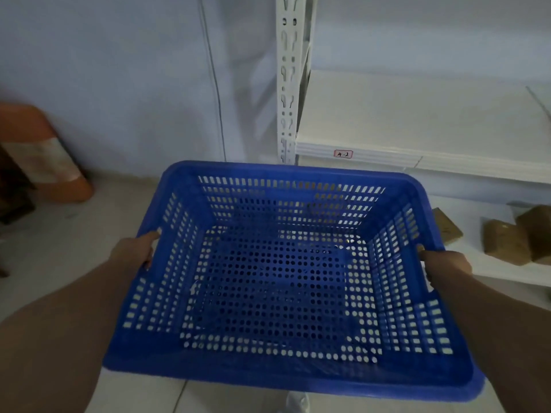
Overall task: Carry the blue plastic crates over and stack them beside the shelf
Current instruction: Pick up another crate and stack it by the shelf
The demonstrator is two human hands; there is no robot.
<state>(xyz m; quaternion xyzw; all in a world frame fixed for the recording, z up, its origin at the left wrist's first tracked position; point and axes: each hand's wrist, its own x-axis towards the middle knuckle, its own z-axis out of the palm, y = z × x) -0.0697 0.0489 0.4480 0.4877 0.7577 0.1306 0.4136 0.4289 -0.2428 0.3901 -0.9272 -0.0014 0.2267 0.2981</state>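
— Left hand [135, 248]?
— Clamped on the left rim of the blue crate [277, 272], thumb over the edge.
— Crate itself?
— Held in the air before the white shelf [417, 156], above pale floor. Empty, perforated all over; likely light and fairly stiff, best gripped at both short rims.
— Right hand [444, 263]?
— Closed on the right rim likewise.
— Writing anywhere?
— Small red-bordered tag [343, 153] on the shelf edge; perhaps "4-2", too blurred to swear.

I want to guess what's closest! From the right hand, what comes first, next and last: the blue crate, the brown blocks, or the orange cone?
From the right hand:
1. Blue crate, held by its right rim.
2. Brown blocks, just right of that hand on the low shelf.
3. Orange cone, far left on the floor by the wall.
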